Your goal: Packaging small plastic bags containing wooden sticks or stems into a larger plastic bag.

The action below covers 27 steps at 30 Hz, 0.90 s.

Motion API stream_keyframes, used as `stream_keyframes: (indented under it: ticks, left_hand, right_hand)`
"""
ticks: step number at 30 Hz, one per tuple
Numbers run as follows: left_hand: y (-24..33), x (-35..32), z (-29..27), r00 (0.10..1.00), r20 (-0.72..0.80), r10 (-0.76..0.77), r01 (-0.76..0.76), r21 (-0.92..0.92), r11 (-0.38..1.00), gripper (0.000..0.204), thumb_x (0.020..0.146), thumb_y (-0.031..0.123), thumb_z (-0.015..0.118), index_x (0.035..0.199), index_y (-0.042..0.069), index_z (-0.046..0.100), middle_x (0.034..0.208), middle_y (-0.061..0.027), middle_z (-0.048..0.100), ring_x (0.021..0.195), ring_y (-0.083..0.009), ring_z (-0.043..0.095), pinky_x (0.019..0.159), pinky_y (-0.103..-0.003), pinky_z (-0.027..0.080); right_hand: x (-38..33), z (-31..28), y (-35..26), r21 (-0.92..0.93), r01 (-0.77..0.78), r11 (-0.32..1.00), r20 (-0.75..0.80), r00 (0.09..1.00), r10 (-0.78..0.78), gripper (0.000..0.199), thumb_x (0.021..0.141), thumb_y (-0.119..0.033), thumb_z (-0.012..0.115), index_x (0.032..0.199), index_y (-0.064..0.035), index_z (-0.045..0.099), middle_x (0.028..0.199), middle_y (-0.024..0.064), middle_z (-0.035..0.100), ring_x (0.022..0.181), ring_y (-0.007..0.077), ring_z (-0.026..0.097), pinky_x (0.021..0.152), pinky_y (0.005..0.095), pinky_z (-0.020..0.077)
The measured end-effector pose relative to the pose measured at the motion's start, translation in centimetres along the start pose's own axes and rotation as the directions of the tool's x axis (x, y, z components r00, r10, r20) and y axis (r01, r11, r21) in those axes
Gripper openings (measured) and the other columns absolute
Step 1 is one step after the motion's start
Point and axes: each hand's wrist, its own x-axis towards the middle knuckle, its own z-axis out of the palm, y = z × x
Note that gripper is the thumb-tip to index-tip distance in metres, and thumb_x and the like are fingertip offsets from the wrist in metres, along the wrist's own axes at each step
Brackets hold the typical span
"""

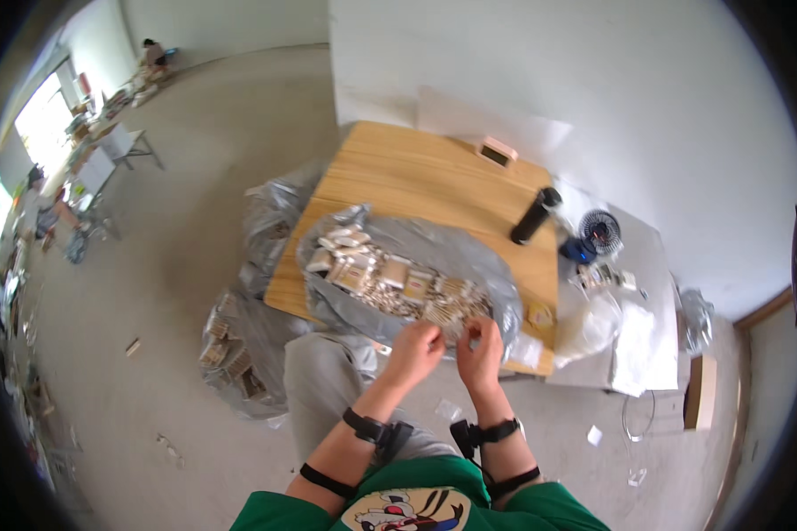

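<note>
My left hand and my right hand are held close together at the near edge of an open grey plastic bag. Both have their fingers bent and closed at the tips; anything between them is too small to make out. Heaped in the bag are many short, thin pale sticks, with small packets of pale and tan colour lying among them. More packets are piled at the bag's left end. The bag rests on a wooden table.
A black bottle and a pink clock-like device are on the table. A small fan and white plastic bags occupy a side table at right. Filled grey bags sit on the floor at left. Two people are farther off.
</note>
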Motion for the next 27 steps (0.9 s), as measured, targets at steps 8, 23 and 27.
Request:
stream_keyframes:
  ticks: [8, 23, 27]
  left_hand:
    - [0.4, -0.1, 0.3, 0.984, 0.175, 0.018, -0.031, 0.077, 0.997, 0.009, 0.070, 0.000, 0.059, 0.072, -0.001, 0.051, 0.072, -0.0152, 0.055, 0.071, -0.0350, 0.054, 0.062, -0.041, 0.045]
    - [-3.1, 0.7, 0.9, 0.890, 0.038, -0.454, 0.373, -0.633, 0.678, 0.026, 0.080, 0.014, 0.069, 0.098, -0.001, 0.059, 0.079, -0.0054, 0.057, 0.071, -0.0101, 0.053, 0.062, -0.025, 0.043]
    - [-1.4, 1.6, 0.2, 0.969, -0.041, -0.243, 0.232, -0.186, 0.955, 0.013, 0.078, 0.009, 0.069, 0.085, 0.000, 0.063, 0.077, -0.0065, 0.058, 0.065, -0.0146, 0.055, 0.057, -0.028, 0.044]
  right_hand:
    - [-0.3, -0.3, 1.3, 0.017, 0.057, 0.998, 0.164, 0.985, -0.059, 0.019, 0.079, 0.003, 0.056, 0.098, -0.0005, 0.055, 0.083, 0.0169, 0.059, 0.074, 0.0374, 0.057, 0.065, 0.0397, 0.0465]
    - [-0.5, 1.0, 3.6, 0.681, -0.551, 0.483, 0.340, 0.822, 0.457, 0.022, 0.085, 0.005, 0.051, 0.106, 0.0000, 0.057, 0.099, 0.0064, 0.062, 0.094, 0.0120, 0.057, 0.080, 0.0227, 0.0445]
    - [0.9, 1.1, 3.3, 0.588, -0.430, 0.684, 0.317, 0.902, 0.295, 0.025, 0.088, -0.007, 0.058, 0.111, 0.0004, 0.057, 0.099, 0.0034, 0.060, 0.094, 0.0120, 0.054, 0.083, 0.0261, 0.0429]
